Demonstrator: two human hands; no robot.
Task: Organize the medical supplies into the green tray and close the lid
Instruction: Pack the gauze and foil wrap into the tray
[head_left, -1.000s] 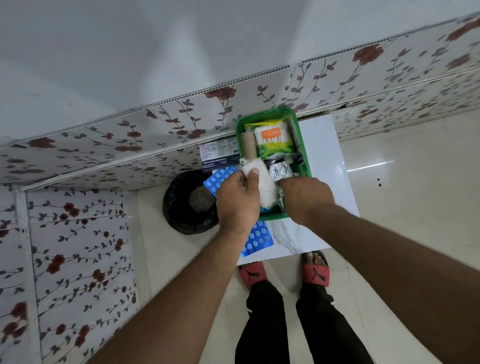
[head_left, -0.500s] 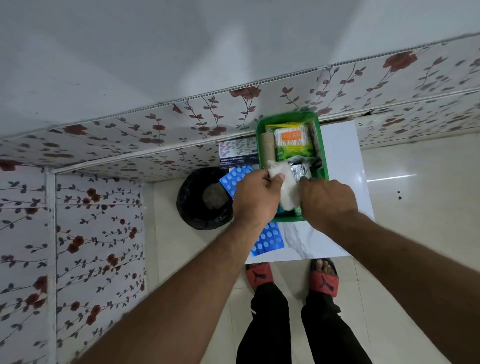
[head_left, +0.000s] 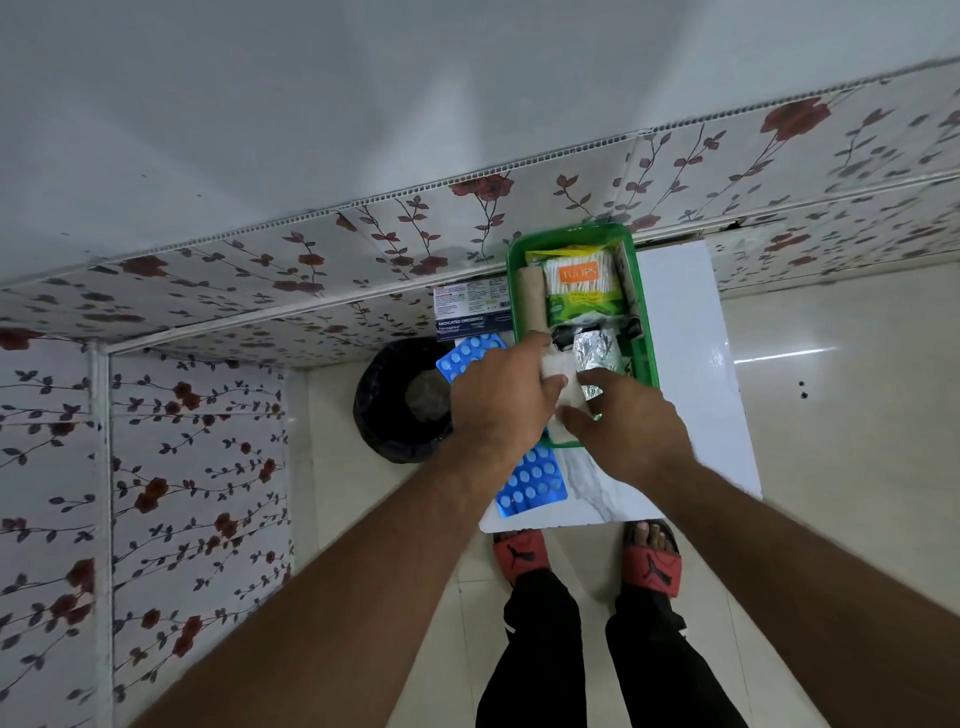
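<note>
holding gauze roll (head_left: 563, 382) between left hand (head_left: 501, 405) and right hand (head_left: 628, 421) over green tray (head_left: 644, 340).

This looks like a room in a home, in a corner by the wall. The walls (head_left: 208, 467) are covered in white panels printed with red flowers and dark leaves. The floor (head_left: 831, 389) is made of big shiny cream tiles. A small white counter (head_left: 691, 364) stands against the wall, and a round black bin (head_left: 400, 400) sits on the floor just beside it. The person wears red slippers (head_left: 652, 566). The counter carries home first-aid things: a green tray (head_left: 641, 312) with a pack of cotton buds (head_left: 582, 283), and beside it a box of dressings (head_left: 467, 312) and blue pill sheets (head_left: 535, 483).
</note>
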